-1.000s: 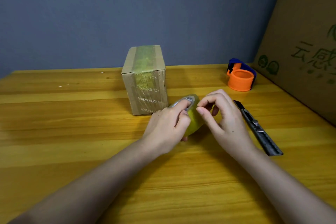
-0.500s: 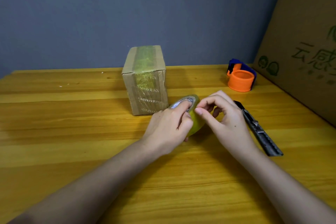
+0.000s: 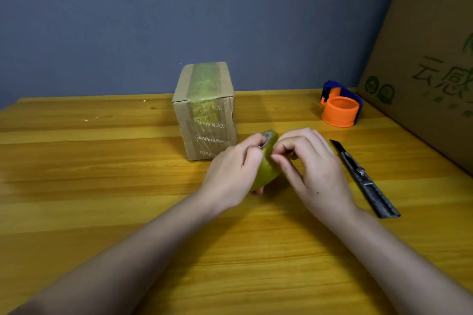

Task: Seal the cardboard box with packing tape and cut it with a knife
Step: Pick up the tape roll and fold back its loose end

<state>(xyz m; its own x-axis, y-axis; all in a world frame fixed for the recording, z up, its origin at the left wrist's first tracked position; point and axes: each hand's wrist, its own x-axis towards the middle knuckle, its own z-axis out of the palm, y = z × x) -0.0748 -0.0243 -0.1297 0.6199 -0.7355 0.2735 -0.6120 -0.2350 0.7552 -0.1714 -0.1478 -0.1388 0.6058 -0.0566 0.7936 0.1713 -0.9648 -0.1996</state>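
Cardboard box (image 3: 204, 112) stands upright on the yellow wooden worktop (image 3: 76, 161), toward its far edge and in front of a grey-blue wall (image 3: 179, 20); a strip of greenish packing tape runs over the box's top and down its near face, where upside-down lettering shows through. Just right of the box's near lower corner, the left hand (image 3: 230, 171) grips a roll of yellow-green tape (image 3: 266, 163), fingers curled round the roll with a fingertip at the edge of its core, the roll tilted and raised on edge. Whether the roll touches the worktop cannot be told, as the hand hides its underside. Right of the box and against the roll's other side, the right hand (image 3: 314, 169) has its fingers bent, thumb and forefinger pinched at the roll's outer surface. Both bare forearms reach in from the near edge. Farther right of the box, just beyond the right hand and apart from it, a dark utility knife (image 3: 363, 178) lies flat on the worktop, its blade end pointing away toward the far side. Well right of the box and farther back sits an orange and blue tape dispenser (image 3: 340, 107). At the far right of the box, a large cardboard sheet (image 3: 430, 59) with green printing leans at the worktop's edge.
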